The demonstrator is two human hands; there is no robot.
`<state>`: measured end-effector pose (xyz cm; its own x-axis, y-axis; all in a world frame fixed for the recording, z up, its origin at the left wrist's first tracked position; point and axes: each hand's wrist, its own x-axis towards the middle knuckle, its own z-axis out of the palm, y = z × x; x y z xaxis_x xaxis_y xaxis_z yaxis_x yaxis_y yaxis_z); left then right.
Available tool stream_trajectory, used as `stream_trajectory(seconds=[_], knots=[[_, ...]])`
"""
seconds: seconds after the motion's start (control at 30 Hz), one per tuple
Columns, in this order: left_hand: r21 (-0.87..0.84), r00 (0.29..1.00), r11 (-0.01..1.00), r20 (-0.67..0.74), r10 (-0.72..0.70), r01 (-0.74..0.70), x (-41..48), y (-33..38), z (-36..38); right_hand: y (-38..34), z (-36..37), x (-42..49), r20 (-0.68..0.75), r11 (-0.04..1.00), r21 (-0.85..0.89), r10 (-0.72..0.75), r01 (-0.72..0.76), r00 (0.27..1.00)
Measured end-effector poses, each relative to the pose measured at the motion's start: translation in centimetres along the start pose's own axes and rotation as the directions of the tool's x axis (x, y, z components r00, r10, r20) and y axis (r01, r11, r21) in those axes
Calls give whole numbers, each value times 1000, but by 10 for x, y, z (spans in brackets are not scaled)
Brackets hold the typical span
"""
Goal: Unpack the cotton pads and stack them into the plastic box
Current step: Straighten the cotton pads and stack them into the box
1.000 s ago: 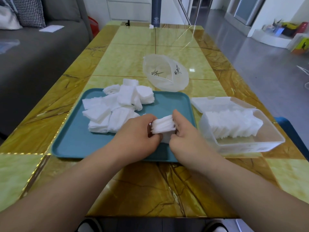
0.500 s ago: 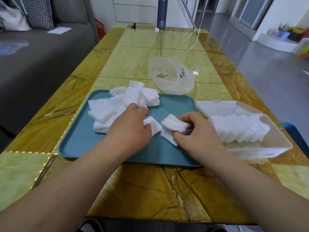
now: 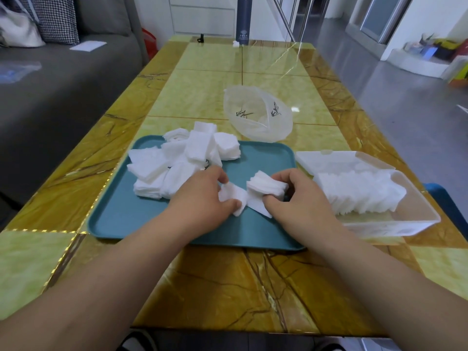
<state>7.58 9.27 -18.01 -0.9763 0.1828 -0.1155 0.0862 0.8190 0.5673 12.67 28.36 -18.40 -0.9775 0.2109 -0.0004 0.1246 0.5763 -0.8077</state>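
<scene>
1. The right hand (image 3: 300, 198) is curled around a small stack of cotton pads (image 3: 267, 186), fingers over the top and thumb underneath, just above the tray.
2. The left hand (image 3: 202, 196) pinches a few loose pads (image 3: 234, 198) between thumb and fingers, close beside the stack.
3. 1 single pad (image 3: 258, 210) lies flat beneath the stack on the teal tray (image 3: 152, 219).
4. A jumbled heap of pads (image 3: 177, 163) fills the tray's far left corner, touching the left hand.
5. Right of the tray stands the clear plastic box (image 3: 417, 220), a row of pads (image 3: 354, 193) packed on edge inside and its lid (image 3: 329, 159) open behind.
6. A crumpled plastic bag (image 3: 255, 115) lies beyond the tray on the yellow marbled table (image 3: 228, 274).
7. A grey sofa (image 3: 50, 97) runs along the left, and a dark bottle (image 3: 243, 21) stands at the table's far end.
</scene>
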Motion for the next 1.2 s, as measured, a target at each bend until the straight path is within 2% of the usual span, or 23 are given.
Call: stream_trajectory(seconds=[0.13,0.3,0.47,0.57,0.63,0.7,0.83,1.2], knots=[[-126,989,985,104,-107,120,-1,3,-3,0,0,1,-4,1000,7,3,-2,1000],[-139,988,985,131,-82,100,-4,3,-8,1,-1,2,-8,1000,21,5,-5,1000],[-97,998,995,61,27,-21,-13,-3,-29,2,-2,4,-17,999,52,13,-12,1000],[-341,981,935,127,145,-94,-24,0,-37,1,-1,6,-26,995,99,17,-15,1000],[-411,959,899,164,233,-148,-27,4,-35,0,-2,7,7,992,127,1,-2,1000],[-388,951,900,145,273,-199,-25,5,-30,-2,-2,6,67,988,157,-17,6,998],[-352,965,913,79,249,-207,-16,4,-22,-2,-2,5,166,985,170,-59,30,984],[-251,971,941,8,238,-229,-11,-1,-16,-2,-3,5,181,982,168,-119,89,976]])
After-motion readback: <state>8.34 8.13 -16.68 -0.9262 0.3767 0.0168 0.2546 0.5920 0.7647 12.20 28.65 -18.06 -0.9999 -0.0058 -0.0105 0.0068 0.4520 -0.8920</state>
